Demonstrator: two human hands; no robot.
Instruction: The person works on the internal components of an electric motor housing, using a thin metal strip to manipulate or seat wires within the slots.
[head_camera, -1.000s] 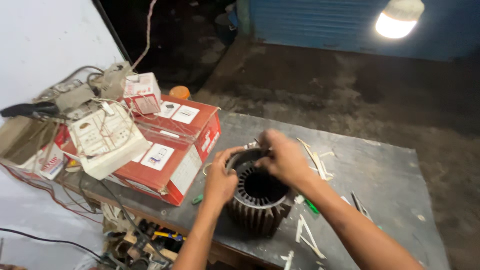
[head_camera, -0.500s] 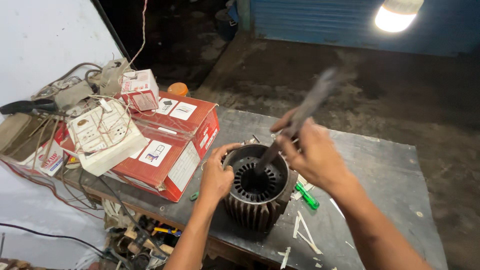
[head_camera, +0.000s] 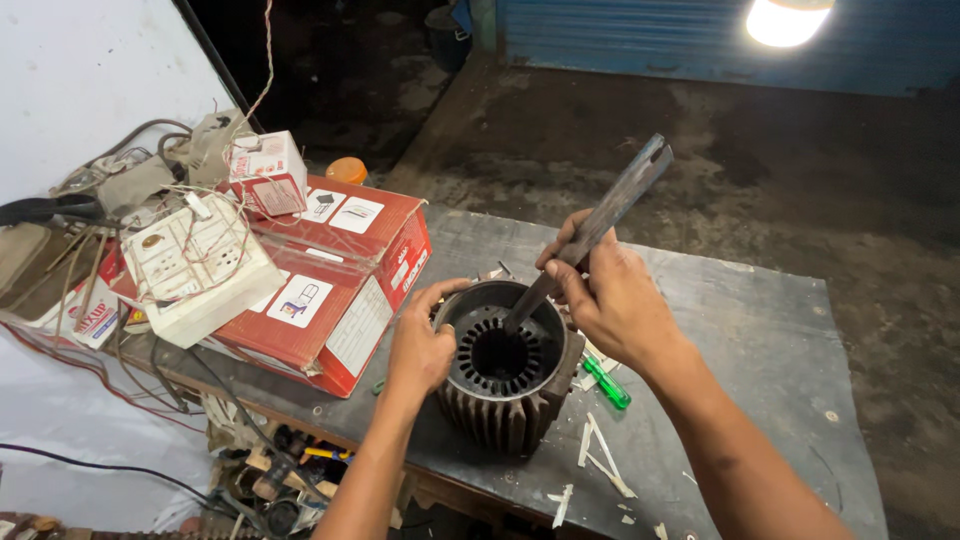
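Observation:
A dark finned motor stator (head_camera: 505, 375) stands upright on the grey worktable (head_camera: 740, 330), its slotted bore facing up. My left hand (head_camera: 420, 345) grips its left rim. My right hand (head_camera: 610, 295) is closed around a flat metal bar (head_camera: 600, 225), held slanted. The bar's lower end reaches into the stator's bore while its upper end points up and to the right.
A red cardboard box (head_camera: 340, 285) lies left of the stator, with a white switchboard (head_camera: 200, 265), a small carton (head_camera: 265, 170) and tangled wires on it. A green-handled screwdriver (head_camera: 607, 383) and white paper strips (head_camera: 600, 455) lie by the stator's right side. A lamp (head_camera: 790, 20) glows at top right.
My right hand has lifted from the stator's rim and taken up the metal bar, and the bar's tip now sits inside the bore. My left hand stays on the rim.

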